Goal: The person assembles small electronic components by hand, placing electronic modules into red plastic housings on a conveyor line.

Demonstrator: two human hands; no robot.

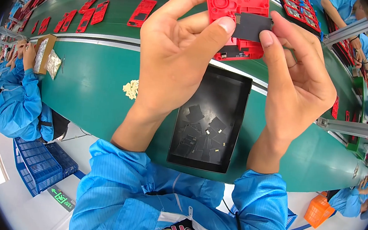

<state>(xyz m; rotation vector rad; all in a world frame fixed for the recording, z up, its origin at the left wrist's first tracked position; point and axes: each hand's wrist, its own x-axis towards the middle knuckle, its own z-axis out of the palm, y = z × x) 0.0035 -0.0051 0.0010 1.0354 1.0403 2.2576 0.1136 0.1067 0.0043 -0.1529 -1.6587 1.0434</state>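
My left hand [176,56] grips a red plastic housing [222,4], like a handheld device's shell, raised at the top of the view over the belt. Its inner side, with molded ribs and round recesses, faces me. Between thumb and fingers, my right hand [302,78] pinches a thin black rectangular plate [251,27] with gold contacts at its left end. That plate lies across the housing, slightly tilted, and my left thumb presses by its left end. Below my hands sits a black tray [220,85] holding several similar dark plates [195,114].
Left of my left forearm lies a pile of small cream pieces [130,89]. Red housings [142,12] rest along the green belt beyond the metal rail. A cardboard box [43,55] stands near a co-worker's blue sleeve [16,106]. Blue crates [37,167] and an orange crate [319,210] are below.
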